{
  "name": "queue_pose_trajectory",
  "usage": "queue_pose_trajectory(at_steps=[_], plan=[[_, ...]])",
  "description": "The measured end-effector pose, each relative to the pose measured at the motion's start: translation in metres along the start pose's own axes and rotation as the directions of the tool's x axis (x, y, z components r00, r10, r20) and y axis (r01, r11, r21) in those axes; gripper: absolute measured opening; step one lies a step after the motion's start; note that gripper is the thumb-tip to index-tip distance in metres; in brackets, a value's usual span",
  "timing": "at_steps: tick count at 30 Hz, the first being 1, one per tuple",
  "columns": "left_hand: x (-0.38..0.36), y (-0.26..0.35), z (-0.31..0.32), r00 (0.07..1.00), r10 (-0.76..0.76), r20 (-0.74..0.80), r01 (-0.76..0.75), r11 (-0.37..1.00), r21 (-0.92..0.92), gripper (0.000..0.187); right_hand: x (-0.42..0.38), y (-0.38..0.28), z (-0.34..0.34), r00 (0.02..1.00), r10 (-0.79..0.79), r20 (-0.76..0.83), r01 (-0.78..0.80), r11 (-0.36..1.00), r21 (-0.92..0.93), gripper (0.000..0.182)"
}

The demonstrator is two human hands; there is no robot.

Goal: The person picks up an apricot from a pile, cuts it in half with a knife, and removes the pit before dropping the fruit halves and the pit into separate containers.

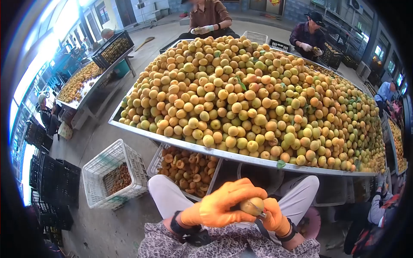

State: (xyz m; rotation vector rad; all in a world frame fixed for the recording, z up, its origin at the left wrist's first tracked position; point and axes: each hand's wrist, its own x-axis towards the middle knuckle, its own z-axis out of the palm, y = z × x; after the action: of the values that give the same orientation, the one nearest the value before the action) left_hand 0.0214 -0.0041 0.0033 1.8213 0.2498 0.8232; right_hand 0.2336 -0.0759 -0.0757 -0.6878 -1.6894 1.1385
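Both my hands wear orange gloves and meet above my lap. My left hand (221, 204) wraps around a yellow apricot (251, 205). My right hand (273, 217) presses against the same fruit from the right, with a small metal tool tip showing at its surface. Just ahead of my knees, a metal table rim (172, 142) carries a huge heap of yellow-orange apricots (254, 94). Under the table edge a white crate of halved apricots (189, 167) sits in front of my left knee.
A white basket (109, 174) holding pits stands on the floor at left, with black crates (53, 189) stacked beyond it. Other people sit around the far side of the table and at a second fruit table (81, 84) at left.
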Motion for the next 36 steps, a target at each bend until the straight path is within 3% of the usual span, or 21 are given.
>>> queue_pose_trajectory(at_steps=[2,4,6,7,8,10,11,12,14,16,18,20,21,22,23,25,28,30,32,34,36], plan=[[0.007,0.01,-0.014,0.992,-0.084,0.091,0.056,0.959,0.279,0.061,-0.004,-0.001,-0.007,0.975,0.212,0.07,-0.209,0.977,-0.051,0.057],[0.008,0.002,-0.022,0.979,-0.11,0.17,0.07,0.972,0.224,0.063,-0.008,0.002,-0.001,0.968,0.23,0.1,-0.224,0.973,-0.061,0.059],[0.007,-0.009,-0.008,0.994,-0.076,0.076,0.089,0.98,-0.18,0.066,-0.001,0.0,0.016,0.996,0.07,-0.058,-0.068,0.997,0.038,0.059],[0.005,-0.015,0.004,0.999,-0.03,0.04,0.043,0.924,-0.38,0.059,0.004,-0.004,0.021,0.995,0.012,-0.097,-0.005,0.997,0.077,0.058],[0.002,-0.013,0.022,0.996,-0.089,-0.023,0.057,0.795,-0.603,0.059,0.009,-0.004,0.029,0.995,0.004,-0.1,0.003,0.997,0.071,0.058],[-0.007,-0.006,0.04,0.974,-0.216,-0.066,0.077,0.593,-0.802,0.058,0.014,-0.005,0.044,0.894,-0.093,-0.438,0.089,0.996,-0.03,0.058],[-0.007,-0.007,0.038,0.974,-0.216,-0.071,0.072,0.59,-0.804,0.058,0.016,-0.009,0.037,0.918,-0.128,-0.375,0.084,0.988,-0.131,0.057],[-0.008,-0.008,0.032,0.975,-0.212,-0.063,0.103,0.687,-0.72,0.059,0.009,-0.006,0.026,0.921,-0.124,-0.369,0.082,0.988,-0.129,0.057],[-0.008,-0.003,0.016,0.976,-0.214,-0.042,0.166,0.854,-0.493,0.06,-0.008,0.001,0.005,0.994,0.106,-0.005,-0.106,0.994,-0.031,0.058],[-0.002,0.0,-0.004,0.99,-0.14,0.032,0.144,0.969,-0.203,0.057,0.0,-0.011,0.005,0.991,0.124,-0.042,-0.124,0.992,0.009,0.057],[0.005,0.006,-0.016,0.994,-0.069,0.085,0.044,0.964,0.261,0.053,-0.001,-0.01,-0.001,0.968,0.251,0.013,-0.251,0.967,-0.039,0.057],[0.008,-0.008,-0.023,0.979,-0.115,0.166,0.07,0.965,0.253,0.055,-0.003,-0.007,0.005,0.956,0.292,0.024,-0.292,0.956,0.014,0.056],[0.01,-0.011,-0.02,0.986,-0.076,0.147,0.056,0.989,0.138,0.06,-0.003,-0.006,0.01,0.964,0.264,-0.042,-0.263,0.964,0.02,0.057],[0.007,-0.013,-0.012,0.972,-0.184,0.149,0.206,0.967,-0.149,0.067,-0.001,-0.006,0.014,0.967,0.231,-0.106,-0.23,0.973,0.02,0.057],[0.002,-0.016,0.002,0.973,-0.224,0.061,0.229,0.886,-0.404,0.07,0.0,-0.005,0.017,0.984,0.132,-0.121,-0.133,0.991,0.001,0.058],[-0.007,-0.011,0.028,0.913,-0.407,0.02,0.262,0.55,-0.793,0.079,0.001,0.003,0.021,0.986,0.068,-0.152,-0.07,0.998,-0.005,0.058],[-0.008,-0.005,0.03,0.925,-0.37,-0.088,0.223,0.716,-0.662,0.065,0.003,0.003,0.022,0.976,-0.007,-0.217,0.009,1.0,0.008,0.058],[-0.003,-0.005,0.005,0.984,-0.173,-0.039,0.164,0.971,-0.175,0.056,0.001,-0.004,0.009,0.991,0.112,-0.069,-0.115,0.993,-0.039,0.058],[0.003,-0.003,-0.01,0.997,-0.076,0.021,0.068,0.961,0.266,0.051,-0.003,-0.001,0.006,0.986,0.163,-0.035,-0.165,0.986,-0.029,0.059],[0.01,0.002,-0.016,0.984,-0.151,0.091,0.121,0.954,0.275,0.053,-0.004,0.002,0.005,0.973,0.228,-0.022,-0.228,0.974,0.0,0.058],[0.006,-0.01,0.0,0.984,-0.176,0.005,0.175,0.978,-0.114,0.056,-0.001,0.006,0.019,0.985,0.132,-0.109,-0.131,0.991,0.016,0.059]])
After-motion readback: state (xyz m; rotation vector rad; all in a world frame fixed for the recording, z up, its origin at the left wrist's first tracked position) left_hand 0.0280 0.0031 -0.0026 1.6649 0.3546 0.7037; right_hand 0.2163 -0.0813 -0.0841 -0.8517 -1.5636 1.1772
